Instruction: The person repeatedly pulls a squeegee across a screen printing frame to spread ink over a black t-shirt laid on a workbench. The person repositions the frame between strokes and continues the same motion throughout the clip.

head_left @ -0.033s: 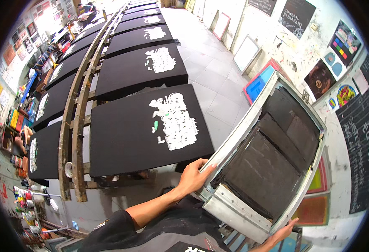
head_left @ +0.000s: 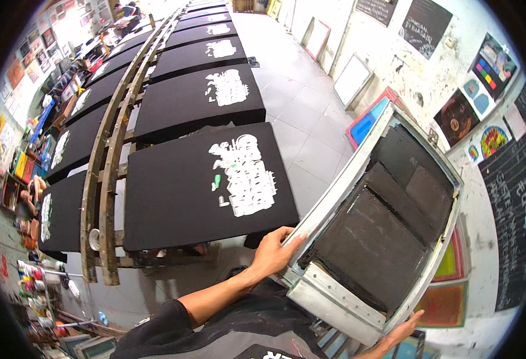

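A screen-printing frame point(head_left: 329, 215) with pale metal sides is held tilted at my right front. Dark ink or coating covers its mesh point(head_left: 370, 245), with a ridge across the middle. At its lower end is a pale strip point(head_left: 334, 302) with a row of small holes. My left hand point(head_left: 276, 251) grips the left side, fingers hooked over the edge. Under the lower right corner, my right hand point(head_left: 400, 332) supports the frame, its fingers partly hidden. Left of the frame, a black fabric-covered board point(head_left: 173, 197) carries a white print point(head_left: 249, 179) with a small green spot.
More black boards point(head_left: 179, 102) with white prints run away in two rows, divided by wooden rails point(head_left: 112, 179). Other screens point(head_left: 352, 78) lean on the right wall beside a tiled aisle point(head_left: 299, 113). Bottles and tubs point(head_left: 35, 281) stand lower left. People point(head_left: 125, 15) are far back.
The view has shifted slightly, so the near board sits a little farther left. Both hands keep their hold on the frame.
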The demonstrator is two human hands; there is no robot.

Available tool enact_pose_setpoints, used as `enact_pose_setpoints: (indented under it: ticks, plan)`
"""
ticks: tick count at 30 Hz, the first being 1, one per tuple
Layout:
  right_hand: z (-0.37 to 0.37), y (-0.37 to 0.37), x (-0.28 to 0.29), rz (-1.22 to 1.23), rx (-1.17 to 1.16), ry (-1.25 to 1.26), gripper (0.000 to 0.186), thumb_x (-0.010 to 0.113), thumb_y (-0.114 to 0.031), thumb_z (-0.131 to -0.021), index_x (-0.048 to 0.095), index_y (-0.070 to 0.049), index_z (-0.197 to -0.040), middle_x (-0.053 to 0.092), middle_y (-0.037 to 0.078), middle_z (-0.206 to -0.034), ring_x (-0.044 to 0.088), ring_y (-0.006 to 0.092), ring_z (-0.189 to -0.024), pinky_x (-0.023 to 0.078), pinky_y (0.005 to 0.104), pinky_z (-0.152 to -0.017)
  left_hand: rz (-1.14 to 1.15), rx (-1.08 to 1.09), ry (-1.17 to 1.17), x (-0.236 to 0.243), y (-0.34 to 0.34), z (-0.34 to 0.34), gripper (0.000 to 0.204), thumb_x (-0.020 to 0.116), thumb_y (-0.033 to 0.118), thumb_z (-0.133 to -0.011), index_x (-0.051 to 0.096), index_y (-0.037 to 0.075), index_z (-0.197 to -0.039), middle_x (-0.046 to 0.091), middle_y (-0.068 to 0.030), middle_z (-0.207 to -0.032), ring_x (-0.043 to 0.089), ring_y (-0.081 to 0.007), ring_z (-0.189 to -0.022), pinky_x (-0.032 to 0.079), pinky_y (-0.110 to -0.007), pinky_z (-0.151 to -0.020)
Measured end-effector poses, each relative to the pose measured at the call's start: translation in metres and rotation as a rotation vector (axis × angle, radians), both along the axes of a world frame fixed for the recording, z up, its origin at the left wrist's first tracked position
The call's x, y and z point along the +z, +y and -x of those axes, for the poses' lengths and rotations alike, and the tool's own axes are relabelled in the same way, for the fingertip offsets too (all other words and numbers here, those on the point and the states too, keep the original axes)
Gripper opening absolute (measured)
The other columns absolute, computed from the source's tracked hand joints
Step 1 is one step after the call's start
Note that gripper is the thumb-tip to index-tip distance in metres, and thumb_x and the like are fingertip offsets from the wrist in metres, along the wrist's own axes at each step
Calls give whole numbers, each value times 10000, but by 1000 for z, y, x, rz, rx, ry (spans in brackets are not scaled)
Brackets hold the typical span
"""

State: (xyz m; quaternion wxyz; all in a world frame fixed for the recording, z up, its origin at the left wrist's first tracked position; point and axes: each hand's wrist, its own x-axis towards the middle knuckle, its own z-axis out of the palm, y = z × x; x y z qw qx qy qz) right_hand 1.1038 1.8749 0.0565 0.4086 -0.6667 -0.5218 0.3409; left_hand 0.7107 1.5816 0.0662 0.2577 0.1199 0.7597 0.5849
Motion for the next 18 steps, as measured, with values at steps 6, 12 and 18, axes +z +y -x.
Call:
enact_pose_setpoints:
  ticks: [6,12,18]
  plan:
    - [76,157,28,-13,244,-10,921,469,-700,-1153,579,106,-1583,673,239,-1526,663,355,-1362,494,445,-1183,-18,182,14,3,101,9,506,795,438,-1056,798,-38,-1229,815,-112,-940,717,-132,-827,570,-337,-770]
    - [153,288,17,26,513,7,879,494,-670,-1162,619,125,-1515,701,221,-1455,661,304,-1326,473,415,-1182,-75,446,-51,4,155,3,480,791,410,-1072,799,-44,-1228,825,-92,-974,717,-119,-855,575,-320,-787]
    - [291,353,-3,-2,773,114,658,521,-579,-1193,731,45,-1204,758,107,-1134,679,202,-1037,538,370,-976,-49,648,-51,-5,179,32,437,792,354,-1084,791,-53,-1241,836,-83,-1006,724,-89,-883,582,-297,-792]
